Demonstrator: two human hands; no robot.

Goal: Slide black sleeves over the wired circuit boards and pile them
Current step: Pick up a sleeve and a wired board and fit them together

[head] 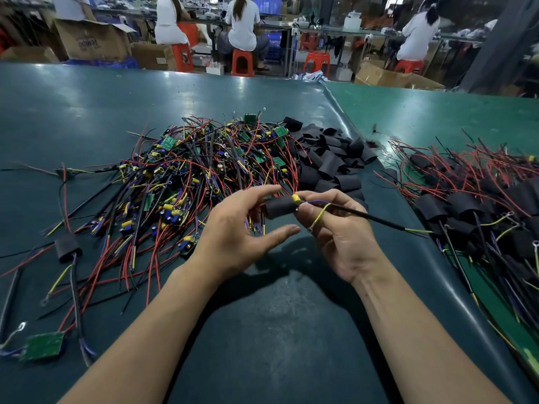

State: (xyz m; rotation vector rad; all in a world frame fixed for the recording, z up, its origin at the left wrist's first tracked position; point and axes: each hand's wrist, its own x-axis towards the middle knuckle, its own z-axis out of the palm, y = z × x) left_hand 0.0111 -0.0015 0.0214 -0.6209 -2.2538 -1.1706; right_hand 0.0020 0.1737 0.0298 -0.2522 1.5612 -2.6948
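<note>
With your right hand [335, 225] pinching the board's wires and your left hand [245, 228] loose and open beside the black sleeve [280, 207], at centre above the surface [277, 330], push it fully over, then drop it on the finished pile [481, 205] at three o'clock.

Green bench [87, 112] w/ wired boards [189, 170], black sleeves [329, 158], sleeved pile [481, 199].

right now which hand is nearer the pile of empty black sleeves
Right. The right hand, pinching the sleeved board, sits just below the near edge of the empty sleeve pile. The left hand is open, farther left, in front of the bare boards heap.
</note>
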